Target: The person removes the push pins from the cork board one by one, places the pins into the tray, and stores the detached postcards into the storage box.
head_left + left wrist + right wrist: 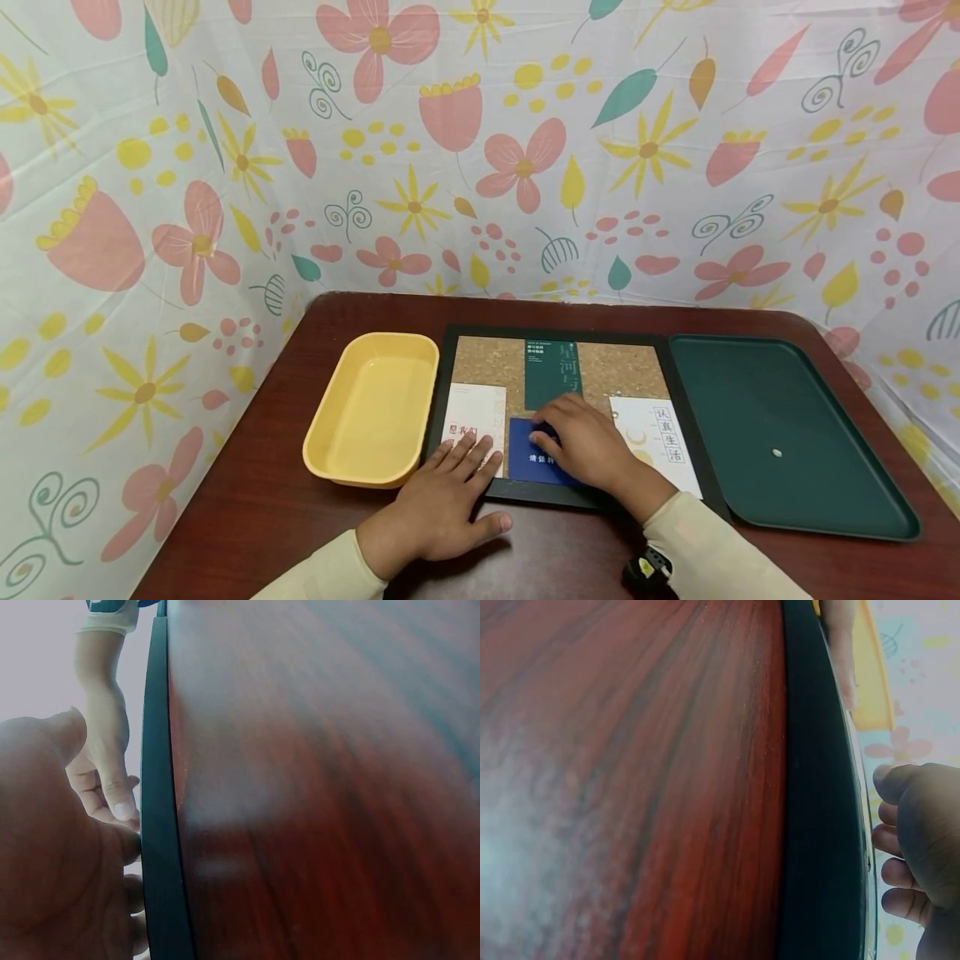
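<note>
A cork board in a black frame lies on the table. My left hand rests palm down, fingers spread, over its lower frame edge and the white card with red characters. My right hand covers part of the blue card, its bent fingers touching near the card's upper edge; no object shows between them. A green card lies above the blue one, and another white card lies right of that hand. In the left wrist view the right hand points its thumb or a finger downward.
A yellow tray stands left of the board. On the right a dark green tray holds one small white piece. The wooden table meets a flowered cloth at the back and left. A dark band is around my right wrist.
</note>
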The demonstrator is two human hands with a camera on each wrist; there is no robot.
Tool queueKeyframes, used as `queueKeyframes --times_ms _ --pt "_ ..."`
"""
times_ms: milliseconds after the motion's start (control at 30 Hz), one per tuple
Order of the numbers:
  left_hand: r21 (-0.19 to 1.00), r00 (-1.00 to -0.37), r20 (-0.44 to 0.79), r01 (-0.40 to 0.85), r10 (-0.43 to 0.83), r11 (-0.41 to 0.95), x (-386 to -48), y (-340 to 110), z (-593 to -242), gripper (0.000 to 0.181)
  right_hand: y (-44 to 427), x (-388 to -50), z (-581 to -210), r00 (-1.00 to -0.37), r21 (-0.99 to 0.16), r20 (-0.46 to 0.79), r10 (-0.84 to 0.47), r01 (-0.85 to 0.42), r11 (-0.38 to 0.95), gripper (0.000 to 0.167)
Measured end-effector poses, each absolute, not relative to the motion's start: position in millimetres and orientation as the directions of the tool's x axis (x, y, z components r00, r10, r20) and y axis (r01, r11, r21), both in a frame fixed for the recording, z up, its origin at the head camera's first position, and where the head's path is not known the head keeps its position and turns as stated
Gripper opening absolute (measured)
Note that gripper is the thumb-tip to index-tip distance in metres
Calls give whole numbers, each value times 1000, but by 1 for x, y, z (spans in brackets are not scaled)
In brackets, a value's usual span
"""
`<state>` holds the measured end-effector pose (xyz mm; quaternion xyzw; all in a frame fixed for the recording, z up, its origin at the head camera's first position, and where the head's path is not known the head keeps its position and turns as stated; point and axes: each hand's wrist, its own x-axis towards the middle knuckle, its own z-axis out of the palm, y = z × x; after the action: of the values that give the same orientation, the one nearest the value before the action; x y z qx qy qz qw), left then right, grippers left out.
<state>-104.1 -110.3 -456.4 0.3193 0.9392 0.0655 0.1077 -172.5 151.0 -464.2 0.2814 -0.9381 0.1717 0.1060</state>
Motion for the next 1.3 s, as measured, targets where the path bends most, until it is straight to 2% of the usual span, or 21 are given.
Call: queueKeyframes --times_ms 1300 --pt "206 -766 -156 592 624 779 -104 -109 -455 84 125 -180 -468 -794 -209 222 -566 -606 767 35"
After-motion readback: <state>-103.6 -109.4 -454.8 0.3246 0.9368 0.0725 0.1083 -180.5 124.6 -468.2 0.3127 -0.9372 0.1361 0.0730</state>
